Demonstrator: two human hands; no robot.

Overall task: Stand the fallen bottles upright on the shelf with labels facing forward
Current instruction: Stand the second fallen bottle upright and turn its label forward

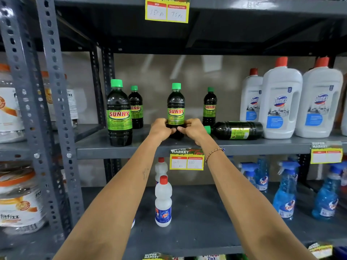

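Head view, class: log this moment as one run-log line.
both hands: grip upright green-capped dark Sunny bottle, label forward | fallen dark green-capped bottle: lying on grey metal shelf
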